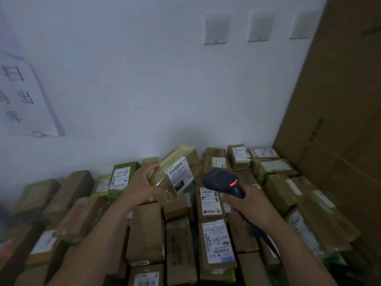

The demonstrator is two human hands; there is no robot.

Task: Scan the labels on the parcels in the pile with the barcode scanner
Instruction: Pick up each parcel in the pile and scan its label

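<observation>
My left hand (pixel 142 186) grips the tape-wrapped parcel (pixel 181 154) by its eight-o'clock end, held above the pile (pixel 214 238). Its label (pixel 179 172) is turned toward the barcode scanner (pixel 221 178) at its four o'clock, whose handle my right hand (pixel 247 207) clenches. I judge the parcel light and stiff, its tape slick; hold the edges. Every parcel is sealed, contents hidden.

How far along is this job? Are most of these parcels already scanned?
Done: hard to say; nothing on the pile marks which parcels have been scanned. In hand: the left hand holds one yellow-taped parcel above the pile, its label turned toward the barcode scanner, which the right hand grips, red light on. Left: probably a lot, as many labelled parcels lie below.
</observation>
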